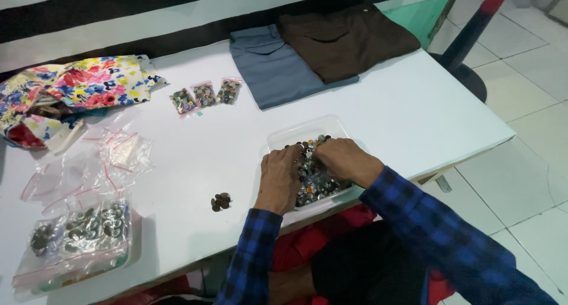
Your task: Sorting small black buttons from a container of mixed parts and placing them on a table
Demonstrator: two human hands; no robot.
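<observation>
A clear plastic tray (pixel 307 127) full of mixed buttons (pixel 315 184) stands near the front edge of the white table (pixel 414 115). My left hand (pixel 279 179) rests on the tray's left side with its fingers curled down into the buttons. My right hand (pixel 346 160) lies over the middle of the tray, fingers also dug into the buttons. Whether either hand pinches a button is hidden. A small pile of dark brown buttons (pixel 220 202) lies on the table left of my left hand.
Three small zip bags of buttons (pixel 205 95) lie at mid table. Empty zip bags (pixel 121 151) and filled button bags (pixel 77 234) sit at left. A floral cloth (pixel 83 86), folded grey trousers (pixel 269 68) and brown trousers (pixel 346 39) lie at the back.
</observation>
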